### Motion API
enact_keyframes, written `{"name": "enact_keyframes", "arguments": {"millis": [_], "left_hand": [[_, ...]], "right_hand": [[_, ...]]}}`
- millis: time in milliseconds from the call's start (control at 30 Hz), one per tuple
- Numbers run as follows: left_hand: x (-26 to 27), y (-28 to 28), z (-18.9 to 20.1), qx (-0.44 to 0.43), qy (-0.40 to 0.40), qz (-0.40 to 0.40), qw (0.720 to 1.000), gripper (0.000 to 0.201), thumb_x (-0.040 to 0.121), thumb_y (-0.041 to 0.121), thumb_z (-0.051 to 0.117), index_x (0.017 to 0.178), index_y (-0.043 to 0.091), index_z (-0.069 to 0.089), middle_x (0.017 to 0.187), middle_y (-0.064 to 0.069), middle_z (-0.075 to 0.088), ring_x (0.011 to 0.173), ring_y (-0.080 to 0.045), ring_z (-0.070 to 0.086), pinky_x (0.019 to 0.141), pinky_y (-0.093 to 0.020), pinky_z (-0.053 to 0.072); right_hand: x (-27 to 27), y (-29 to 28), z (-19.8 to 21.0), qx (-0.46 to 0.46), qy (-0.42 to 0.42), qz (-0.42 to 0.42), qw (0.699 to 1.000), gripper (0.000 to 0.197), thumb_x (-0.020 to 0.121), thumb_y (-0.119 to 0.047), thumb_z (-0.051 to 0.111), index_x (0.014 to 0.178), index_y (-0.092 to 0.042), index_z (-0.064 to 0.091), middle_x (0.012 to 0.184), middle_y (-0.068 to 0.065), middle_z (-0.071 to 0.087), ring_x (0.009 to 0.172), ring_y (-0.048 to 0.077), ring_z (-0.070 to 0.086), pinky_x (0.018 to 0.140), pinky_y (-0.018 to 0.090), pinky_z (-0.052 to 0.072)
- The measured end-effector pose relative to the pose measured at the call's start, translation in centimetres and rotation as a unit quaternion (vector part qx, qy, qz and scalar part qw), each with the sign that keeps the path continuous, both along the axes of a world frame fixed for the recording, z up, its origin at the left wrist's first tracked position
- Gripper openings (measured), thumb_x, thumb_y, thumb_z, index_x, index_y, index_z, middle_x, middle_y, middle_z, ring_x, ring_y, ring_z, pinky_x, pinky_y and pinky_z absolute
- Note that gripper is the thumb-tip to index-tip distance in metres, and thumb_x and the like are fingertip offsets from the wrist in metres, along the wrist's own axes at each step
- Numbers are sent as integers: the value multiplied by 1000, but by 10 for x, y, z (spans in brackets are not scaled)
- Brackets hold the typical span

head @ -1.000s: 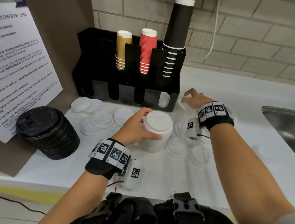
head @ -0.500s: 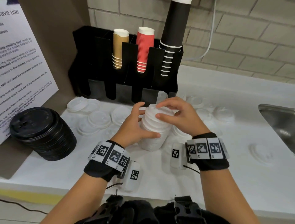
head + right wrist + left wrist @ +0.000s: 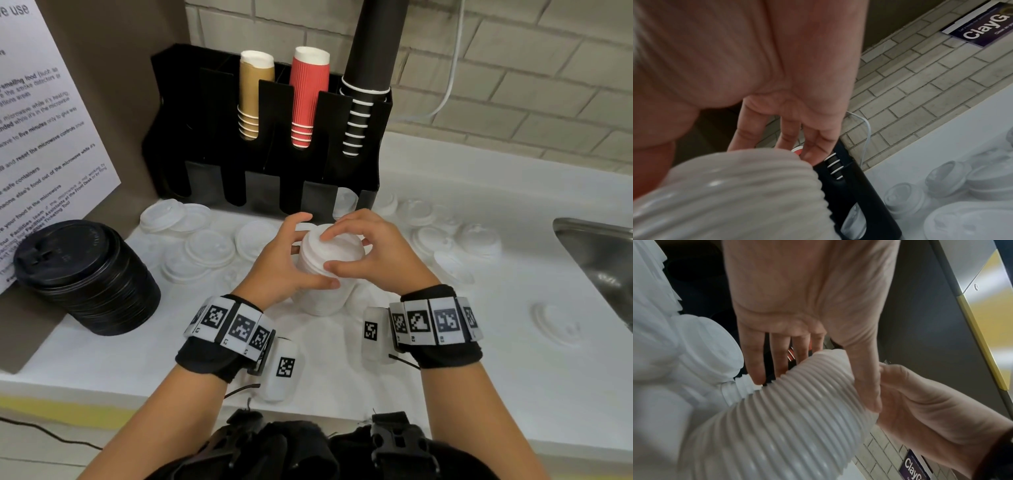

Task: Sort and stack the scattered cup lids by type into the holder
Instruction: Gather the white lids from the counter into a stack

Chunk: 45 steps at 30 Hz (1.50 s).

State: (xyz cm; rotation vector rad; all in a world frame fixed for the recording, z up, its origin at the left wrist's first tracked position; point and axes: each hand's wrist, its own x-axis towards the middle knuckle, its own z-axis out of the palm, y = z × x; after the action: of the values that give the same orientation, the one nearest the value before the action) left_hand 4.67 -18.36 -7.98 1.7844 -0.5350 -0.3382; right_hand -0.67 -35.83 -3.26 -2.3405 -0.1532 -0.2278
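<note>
Head view: our right hand (image 3: 371, 253), back from the far lids, now grasps the top of the white lid stack (image 3: 323, 274) on the worktop (image 3: 479, 342); our left hand (image 3: 284, 267) grips its side — 1 more lid stacked.

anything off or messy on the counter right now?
Yes: loose white plastic lids lie scattered over the white counter, some overlapping, on both sides of the tall stack of white lids that both hands grip. The black cup holder's lower slots look mostly unfilled. No spill or damage visible.
</note>
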Motion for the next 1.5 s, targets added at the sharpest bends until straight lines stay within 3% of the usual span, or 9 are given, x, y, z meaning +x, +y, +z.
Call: {"name": "enact_keyframes", "arguments": {"millis": [267,433,567,700,833,1000,1100,1233,1500], "left_hand": [[5,4,3,-4,-20,-33,999,71,62,26,90,121,39,53,123,20,55,118,-8,51,96,-38,51],[7,4,2,3,-14,-33,999,68,60,31,90,116,43,52,127,18,52,119,-15,50,96,-44,50],[8,3,4,6,-12,-43,999,64,59,32,90,109,43,52,126,19,52,117,-12,50,93,-40,52],[10,3,6,19,-19,-49,998,64,59,31,91,108,43,51,126,20,51,116,-13,51,92,-40,53],[11,3,5,18,-15,-49,999,65,60,29,91,110,40,51,124,21,51,114,-9,51,93,-41,53],[13,3,8,18,-12,-51,998,65,61,27,91,111,38,52,126,16,52,114,-11,52,94,-40,52],[13,2,9,25,-12,-53,998,65,60,26,91,111,38,52,125,16,52,114,-10,52,95,-40,52],[13,2,10,25,-11,-57,998,65,61,26,91,112,37,52,124,18,52,112,-9,53,92,-35,52],[16,2,13,33,-15,-69,997,70,60,22,92,114,36,50,123,14,52,104,-7,55,88,-29,51]], "right_hand": [[1,-11,5,69,0,-2,998,32,72,-34,81,99,-37,64,111,-10,58,102,-1,54,81,5,40],[49,-63,1,200,0,-266,943,18,91,-18,59,108,-15,60,90,-6,58,84,10,55,74,20,43],[95,-100,-12,13,198,-281,939,36,94,-17,47,129,-16,54,122,9,56,103,23,53,83,30,43],[126,-110,-31,-242,305,-241,889,51,96,-27,43,146,-35,34,151,13,29,134,38,36,110,41,31],[135,-119,-44,-379,315,-218,842,60,87,-45,48,144,-44,27,150,9,22,136,40,26,109,52,29],[147,-117,-39,-398,327,-222,828,48,84,-42,52,129,-25,49,139,10,41,129,36,35,104,46,32],[152,-122,-22,-380,312,-202,847,42,90,-35,57,127,-16,57,136,8,52,123,30,50,91,36,40],[146,-132,-9,-370,273,-192,867,45,95,-16,53,139,-14,47,147,8,41,134,28,41,108,37,36],[136,-148,3,-190,343,-215,894,35,101,-12,42,135,-5,49,138,13,52,126,29,50,95,34,42]]}}
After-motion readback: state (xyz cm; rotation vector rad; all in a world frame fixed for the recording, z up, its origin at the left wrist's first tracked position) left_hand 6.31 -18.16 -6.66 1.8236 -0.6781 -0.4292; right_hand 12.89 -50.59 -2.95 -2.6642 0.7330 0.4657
